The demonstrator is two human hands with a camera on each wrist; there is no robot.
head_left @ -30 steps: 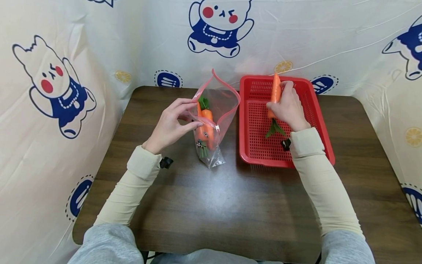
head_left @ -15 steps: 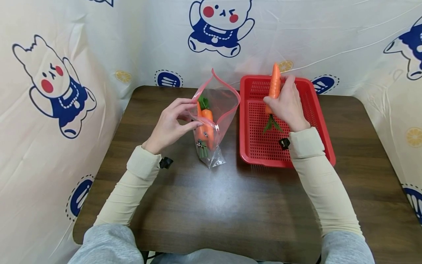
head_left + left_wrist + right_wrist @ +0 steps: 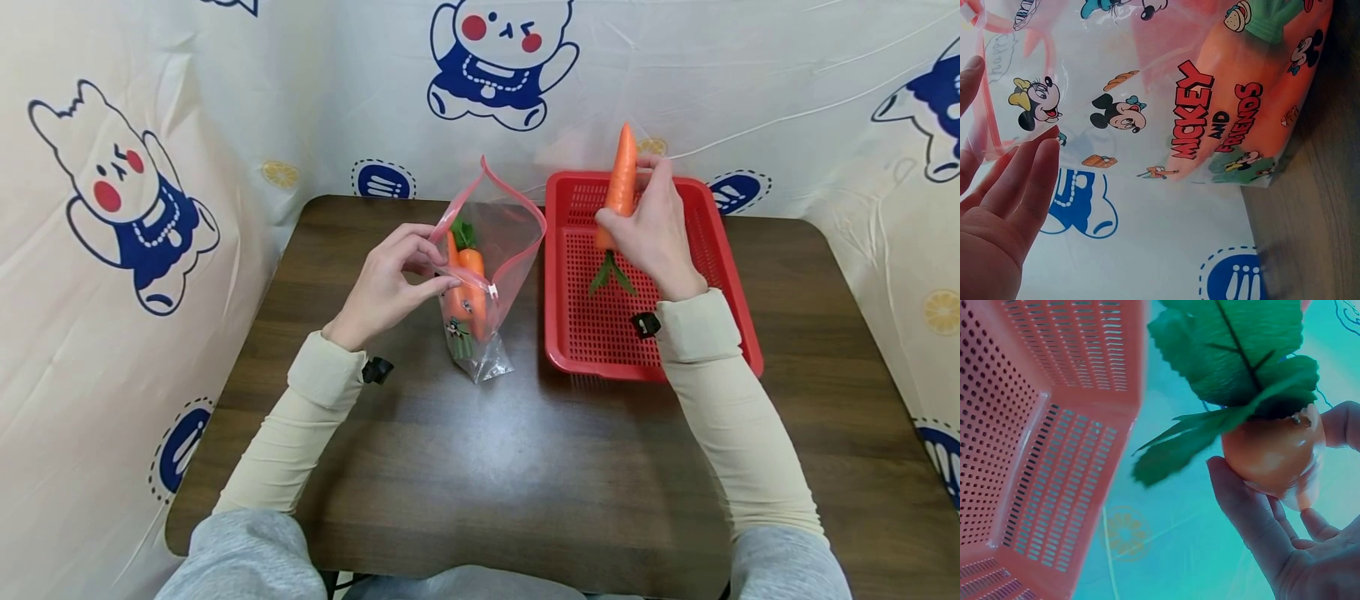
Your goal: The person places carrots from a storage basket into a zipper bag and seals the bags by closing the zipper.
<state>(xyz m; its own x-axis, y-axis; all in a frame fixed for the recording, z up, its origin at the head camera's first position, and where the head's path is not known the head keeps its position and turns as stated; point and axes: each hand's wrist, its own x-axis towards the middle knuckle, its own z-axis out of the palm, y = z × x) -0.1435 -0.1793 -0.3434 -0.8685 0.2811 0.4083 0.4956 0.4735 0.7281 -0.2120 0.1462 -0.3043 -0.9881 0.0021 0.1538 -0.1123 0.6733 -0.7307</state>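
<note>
My left hand (image 3: 390, 279) pinches the left rim of a clear zip bag (image 3: 510, 229) with a pink-red zip edge, and its mouth gapes wide. Inside the bag are orange carrots (image 3: 472, 287) with green tops; cartoon prints partly cover them in the left wrist view. Over the red basket (image 3: 555, 325), my right hand (image 3: 663, 233) grips another carrot (image 3: 621, 187) near its leafy end, tip pointing up and away. From the right wrist, the carrot's blunt top (image 3: 1269, 453) and green leaves (image 3: 1241, 356) show beside the perforated basket wall (image 3: 1066, 487).
A dark wooden table (image 3: 480, 467) carries the bag and the basket, which stand close side by side. Behind and to the sides hangs a pale printed sheet (image 3: 360, 83). No other carrot is visible in the basket; the right forearm hides part of it.
My right hand has raised the carrot up out of the basket and slightly left, its tip now above the basket's far rim. My left hand and the bag stay nearly still.
</note>
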